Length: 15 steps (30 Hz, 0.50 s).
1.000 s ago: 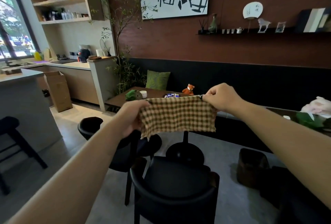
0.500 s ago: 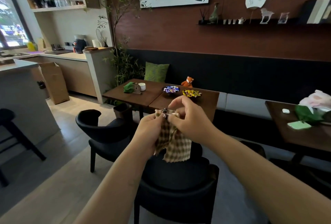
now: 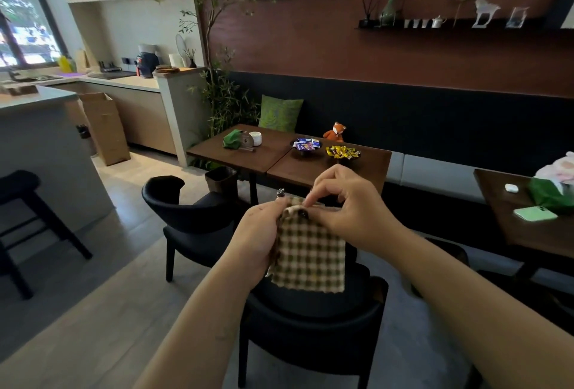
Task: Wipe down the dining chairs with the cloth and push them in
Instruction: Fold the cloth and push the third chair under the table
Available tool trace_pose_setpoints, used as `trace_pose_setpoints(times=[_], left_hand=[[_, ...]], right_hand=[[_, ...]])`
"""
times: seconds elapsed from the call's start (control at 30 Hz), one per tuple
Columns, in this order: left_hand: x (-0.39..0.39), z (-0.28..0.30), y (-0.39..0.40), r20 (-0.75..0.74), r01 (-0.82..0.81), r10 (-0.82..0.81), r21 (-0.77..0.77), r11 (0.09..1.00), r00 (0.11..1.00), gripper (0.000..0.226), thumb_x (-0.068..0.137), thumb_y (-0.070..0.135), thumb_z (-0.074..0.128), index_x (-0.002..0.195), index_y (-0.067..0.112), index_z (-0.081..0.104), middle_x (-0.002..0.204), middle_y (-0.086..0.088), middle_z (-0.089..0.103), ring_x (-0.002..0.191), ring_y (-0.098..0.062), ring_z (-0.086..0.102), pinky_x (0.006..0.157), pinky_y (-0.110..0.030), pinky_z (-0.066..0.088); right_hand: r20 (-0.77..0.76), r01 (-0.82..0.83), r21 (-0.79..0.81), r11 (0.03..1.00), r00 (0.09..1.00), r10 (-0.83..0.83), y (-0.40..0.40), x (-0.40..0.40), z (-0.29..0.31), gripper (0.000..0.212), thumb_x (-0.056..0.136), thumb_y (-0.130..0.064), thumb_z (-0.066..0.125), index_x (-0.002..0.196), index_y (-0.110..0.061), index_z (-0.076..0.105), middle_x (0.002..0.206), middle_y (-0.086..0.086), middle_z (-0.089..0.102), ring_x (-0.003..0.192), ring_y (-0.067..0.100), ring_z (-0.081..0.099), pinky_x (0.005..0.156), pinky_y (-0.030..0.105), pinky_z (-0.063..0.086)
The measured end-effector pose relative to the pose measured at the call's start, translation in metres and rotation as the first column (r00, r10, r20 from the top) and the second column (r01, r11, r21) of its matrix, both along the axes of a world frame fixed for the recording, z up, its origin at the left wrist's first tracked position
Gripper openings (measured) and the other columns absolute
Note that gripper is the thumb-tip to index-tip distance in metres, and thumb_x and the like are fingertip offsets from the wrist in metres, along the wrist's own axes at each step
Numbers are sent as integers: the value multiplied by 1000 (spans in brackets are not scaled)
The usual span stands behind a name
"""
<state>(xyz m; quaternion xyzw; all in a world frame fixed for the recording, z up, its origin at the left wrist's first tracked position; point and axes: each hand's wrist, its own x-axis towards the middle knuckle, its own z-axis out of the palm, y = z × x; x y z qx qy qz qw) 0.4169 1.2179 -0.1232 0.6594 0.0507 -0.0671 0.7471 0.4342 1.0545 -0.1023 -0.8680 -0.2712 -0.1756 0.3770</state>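
A brown-and-cream checked cloth point(image 3: 310, 256) hangs folded in front of me. My left hand point(image 3: 256, 233) grips its left edge and my right hand point(image 3: 348, 205) pinches its top edge, both hands close together. Directly below the cloth stands a black dining chair point(image 3: 313, 323), pulled out from the table with its curved back toward me. A second black dining chair point(image 3: 189, 221) stands to the left, also pulled out and turned sideways. Both face a dark wooden dining table point(image 3: 279, 165).
On the table sit two bowls of sweets point(image 3: 341, 152), a white cup point(image 3: 255, 138) and a green pouch. A small bin point(image 3: 221, 179) stands under it. Another table point(image 3: 525, 233) with a phone lies right. A counter point(image 3: 40, 152) and black stool point(image 3: 28, 221) are left.
The cloth was stretched wide between both hands a second ago; the hands came together and folded it. My view has tilted down and moved nearer the chairs.
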Motion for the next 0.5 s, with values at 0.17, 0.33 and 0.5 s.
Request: trace_pose_setpoints(times=[0.17, 0.33, 0.5], left_hand=[[0, -14, 11, 213, -256, 216, 178, 950, 953, 43, 104, 31, 42, 85, 12, 75, 87, -11, 75, 88, -30, 70, 82, -43, 55], [1, -21, 39, 179, -161, 140, 108, 981, 974, 42, 105, 28, 40, 94, 9, 76, 91, -13, 75, 89, -29, 70, 84, -42, 55], [-1, -23, 70, 77, -5, 1, 55, 998, 997, 49, 98, 48, 40, 98, 13, 74, 98, -7, 76, 96, -24, 71, 89, -39, 53]], right_hand=[[-19, -158, 99, 982, 987, 161, 14, -2, 0, 9, 84, -11, 70, 87, -19, 67, 86, -9, 66, 84, 5, 63, 76, 16, 48], [-118, -264, -75, 962, 960, 254, 33, 4, -7, 6, 96, -23, 54, 102, -23, 53, 82, -4, 65, 73, 19, 64, 68, 43, 55], [29, -198, -202, 959, 978, 208, 61, 16, -22, 5, 96, -29, 52, 99, -26, 50, 67, -1, 60, 56, 14, 56, 57, 43, 49]])
